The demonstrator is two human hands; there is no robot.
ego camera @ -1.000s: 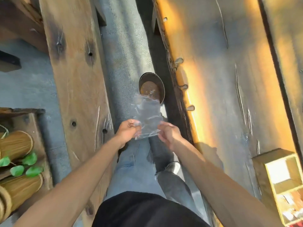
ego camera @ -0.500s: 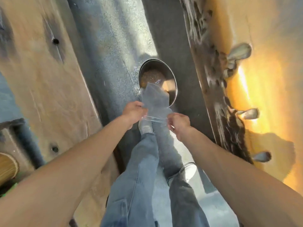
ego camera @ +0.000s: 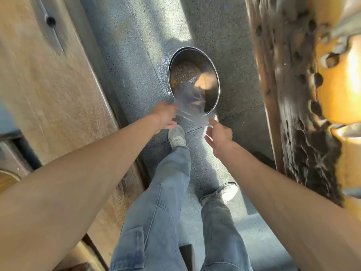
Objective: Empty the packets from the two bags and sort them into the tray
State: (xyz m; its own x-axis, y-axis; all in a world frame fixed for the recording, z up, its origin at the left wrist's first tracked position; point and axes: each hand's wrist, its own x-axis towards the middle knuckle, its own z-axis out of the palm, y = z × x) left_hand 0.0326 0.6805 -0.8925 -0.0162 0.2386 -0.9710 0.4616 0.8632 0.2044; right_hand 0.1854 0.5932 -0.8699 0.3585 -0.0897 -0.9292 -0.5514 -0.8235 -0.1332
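Note:
A clear, empty-looking plastic bag [ego camera: 190, 106] hangs over the near rim of a round metal bin [ego camera: 214, 79] that stands on the floor. My left hand [ego camera: 163, 116] grips the bag's left edge. My right hand [ego camera: 219, 134] pinches its right corner between thumb and finger, the other fingers spread. The bag's far end dips into the bin, which has brownish litter at its bottom. No packets and no tray are in view.
A long wooden bench [ego camera: 48, 85] runs along the left, and a rough-edged wooden table [ego camera: 293, 94] lit orange runs along the right. Between them is a narrow strip of speckled grey floor [ego camera: 136, 55] where my legs and shoes [ego camera: 176, 136] stand.
I have walked up to the bin, which now lies much closer. The bag has dropped from in front of me to over the bin's rim, with my hands farther apart.

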